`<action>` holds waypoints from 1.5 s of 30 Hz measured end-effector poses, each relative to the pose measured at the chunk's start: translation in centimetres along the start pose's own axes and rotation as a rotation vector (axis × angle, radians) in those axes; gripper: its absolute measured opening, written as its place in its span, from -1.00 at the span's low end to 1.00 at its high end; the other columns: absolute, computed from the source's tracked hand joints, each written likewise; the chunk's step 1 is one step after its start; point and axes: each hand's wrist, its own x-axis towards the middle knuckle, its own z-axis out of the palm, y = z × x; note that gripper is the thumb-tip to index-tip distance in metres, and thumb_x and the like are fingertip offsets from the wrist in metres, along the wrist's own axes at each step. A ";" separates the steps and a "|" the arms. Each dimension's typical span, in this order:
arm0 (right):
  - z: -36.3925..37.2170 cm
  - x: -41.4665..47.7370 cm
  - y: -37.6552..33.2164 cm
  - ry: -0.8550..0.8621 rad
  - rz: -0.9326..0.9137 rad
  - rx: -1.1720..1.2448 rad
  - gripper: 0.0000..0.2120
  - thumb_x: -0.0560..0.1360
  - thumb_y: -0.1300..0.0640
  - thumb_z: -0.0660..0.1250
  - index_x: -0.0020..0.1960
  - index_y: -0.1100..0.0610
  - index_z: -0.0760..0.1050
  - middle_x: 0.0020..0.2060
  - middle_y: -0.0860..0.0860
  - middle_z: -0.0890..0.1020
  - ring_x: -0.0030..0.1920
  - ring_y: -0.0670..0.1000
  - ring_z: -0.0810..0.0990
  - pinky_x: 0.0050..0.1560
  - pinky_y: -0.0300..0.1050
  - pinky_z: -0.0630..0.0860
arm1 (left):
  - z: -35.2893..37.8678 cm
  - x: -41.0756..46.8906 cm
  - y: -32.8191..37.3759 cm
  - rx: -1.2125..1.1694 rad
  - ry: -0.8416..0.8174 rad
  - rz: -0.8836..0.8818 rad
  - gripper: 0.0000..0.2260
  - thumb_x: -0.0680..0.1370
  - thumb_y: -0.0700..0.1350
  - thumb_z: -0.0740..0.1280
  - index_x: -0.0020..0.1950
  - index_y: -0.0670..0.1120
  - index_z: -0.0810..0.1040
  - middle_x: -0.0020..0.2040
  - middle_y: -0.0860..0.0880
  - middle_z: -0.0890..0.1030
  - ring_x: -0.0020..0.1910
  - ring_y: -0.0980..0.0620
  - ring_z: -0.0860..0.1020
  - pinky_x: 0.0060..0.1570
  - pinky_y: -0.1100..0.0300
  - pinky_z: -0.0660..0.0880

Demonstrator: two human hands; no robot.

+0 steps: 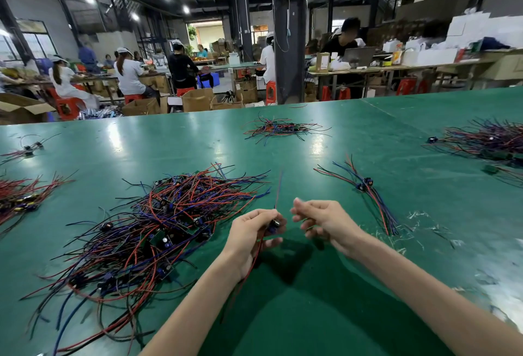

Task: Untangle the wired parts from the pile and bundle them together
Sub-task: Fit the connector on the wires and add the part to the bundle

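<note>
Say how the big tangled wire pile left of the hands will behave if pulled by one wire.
Likely floppy: the pile shows thin, loosely curving wires. It would probably drag neighbours along, since its strands cross heavily.

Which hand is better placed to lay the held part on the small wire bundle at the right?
Probably the right hand: it lies nearer the small bundle of red and blue wires. The left hand grips the dark wired part, beside the big tangled pile.
</note>
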 end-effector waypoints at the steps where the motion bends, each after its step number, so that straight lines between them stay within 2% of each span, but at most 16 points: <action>1: 0.6 -0.4 0.2 -0.060 -0.003 -0.043 -0.77 0.48 0.03 0.37 -0.16 0.22 0.59 -0.29 0.05 0.63 -0.41 -0.09 0.47 -0.45 -0.30 0.42 | -0.1 0.1 0.1 -0.030 0.015 0.001 -0.81 0.52 -0.22 0.33 -0.28 -0.12 0.62 -0.27 -0.07 0.65 -0.35 0.08 0.59 -0.42 0.23 0.53; 5: 2.7 -1.5 0.9 -0.215 -0.022 -0.153 -0.79 0.46 0.04 0.41 -0.13 0.21 0.62 -0.18 0.11 0.71 -0.40 -0.10 0.55 -0.44 -0.30 0.42 | -0.4 0.3 0.4 -0.152 0.059 -0.014 -0.87 0.53 -0.21 0.32 -0.19 -0.15 0.62 -0.32 -0.09 0.57 -0.43 0.06 0.55 -0.45 0.23 0.54; 8: 3.3 -1.8 1.2 -0.209 -0.028 -0.173 -0.85 0.44 0.09 0.44 -0.14 0.18 0.62 -0.20 0.11 0.70 -0.43 -0.09 0.54 -0.46 -0.27 0.40 | -0.5 0.5 0.2 -0.133 0.115 0.006 -0.88 0.53 -0.17 0.34 -0.18 -0.11 0.63 -0.34 -0.07 0.56 -0.43 0.08 0.53 -0.51 0.25 0.46; 11: 3.3 -1.8 1.0 -0.203 -0.020 -0.111 -0.93 0.46 0.15 0.42 -0.15 0.16 0.60 -0.31 0.00 0.69 -0.48 -0.11 0.52 -0.52 -0.31 0.39 | -0.4 0.6 0.1 -0.073 0.148 0.055 -0.90 0.52 -0.14 0.35 -0.17 -0.07 0.63 -0.28 -0.03 0.60 -0.39 0.05 0.53 -0.48 0.21 0.48; 14: 3.2 -1.8 0.8 -0.199 0.012 -0.046 -0.88 0.46 0.15 0.41 -0.09 0.22 0.59 -0.30 0.03 0.70 -0.51 -0.11 0.52 -0.54 -0.32 0.36 | -0.1 0.6 -0.1 -0.048 0.164 0.115 -0.91 0.53 -0.16 0.35 -0.15 -0.07 0.63 -0.21 0.00 0.64 -0.23 0.06 0.55 -0.43 0.23 0.53; 18: 3.3 -2.0 0.5 -0.180 0.011 0.030 -0.92 0.44 0.19 0.43 -0.15 0.21 0.58 -0.30 0.09 0.69 -0.53 -0.11 0.48 -0.55 -0.34 0.31 | 0.0 0.5 -0.1 -0.027 0.197 0.156 -0.92 0.51 -0.17 0.37 -0.15 -0.09 0.64 -0.22 0.02 0.67 -0.28 0.15 0.58 -0.41 0.28 0.50; 22: 3.2 -2.0 0.4 -0.150 0.017 0.050 -0.91 0.42 0.24 0.44 -0.23 0.15 0.55 -0.36 0.05 0.67 -0.56 -0.14 0.42 -0.57 -0.35 0.30 | 0.0 0.5 -0.2 -0.009 0.198 0.150 -0.93 0.51 -0.16 0.38 -0.16 -0.07 0.65 -0.20 0.01 0.67 -0.19 0.04 0.56 -0.23 0.16 0.49; 26: 3.0 -2.0 0.4 -0.130 -0.012 0.022 -0.87 0.43 0.28 0.42 -0.26 0.14 0.55 -0.40 0.02 0.66 -0.57 -0.15 0.41 -0.57 -0.35 0.31 | 0.0 0.4 -0.4 0.054 0.126 0.146 -0.91 0.54 -0.16 0.34 -0.09 -0.08 0.65 -0.22 0.01 0.66 -0.19 0.05 0.58 -0.22 0.17 0.52; 29: 2.9 -1.9 0.5 -0.099 -0.061 0.018 -0.84 0.44 0.31 0.41 -0.29 0.14 0.55 -0.44 0.02 0.63 -0.58 -0.14 0.42 -0.58 -0.34 0.32 | 0.0 0.4 -0.3 0.028 0.044 0.109 -0.89 0.56 -0.13 0.31 -0.05 -0.08 0.63 -0.21 -0.01 0.65 -0.25 0.12 0.61 -0.25 0.23 0.55; 35: 2.8 -1.8 0.5 -0.050 -0.105 0.025 -0.86 0.45 0.34 0.38 -0.26 0.18 0.55 -0.51 -0.02 0.60 -0.57 -0.14 0.43 -0.57 -0.33 0.31 | -0.3 0.4 -0.6 0.075 -0.047 0.061 -0.82 0.53 -0.03 0.32 -0.12 -0.09 0.66 -0.23 0.01 0.67 -0.29 0.14 0.59 -0.25 0.28 0.50; 39: 2.6 -1.7 0.6 -0.056 -0.065 0.008 -0.87 0.47 0.33 0.35 -0.24 0.19 0.57 -0.45 0.01 0.64 -0.57 -0.15 0.43 -0.56 -0.33 0.32 | -0.4 0.6 -1.0 0.073 -0.072 0.058 -0.87 0.48 -0.16 0.38 -0.04 -0.17 0.66 -0.21 -0.02 0.68 -0.28 0.13 0.59 -0.28 0.33 0.49; 43: 2.6 -1.7 0.7 -0.114 0.007 -0.024 -0.80 0.49 0.34 0.29 -0.27 0.17 0.57 -0.35 0.06 0.68 -0.57 -0.15 0.42 -0.56 -0.34 0.32 | -0.5 0.6 -0.9 0.018 -0.076 0.051 -0.84 0.34 -0.22 0.46 -0.11 -0.19 0.65 -0.20 -0.08 0.68 -0.27 0.08 0.62 -0.25 0.30 0.55; 45: 2.6 -1.7 0.6 -0.128 0.014 -0.028 -0.78 0.47 0.37 0.26 -0.26 0.16 0.58 -0.34 0.07 0.68 -0.56 -0.15 0.43 -0.56 -0.35 0.32 | -0.6 0.7 -0.9 0.015 -0.076 0.047 -0.84 0.34 -0.26 0.46 -0.10 -0.19 0.65 -0.20 -0.08 0.68 -0.27 0.07 0.62 -0.25 0.29 0.55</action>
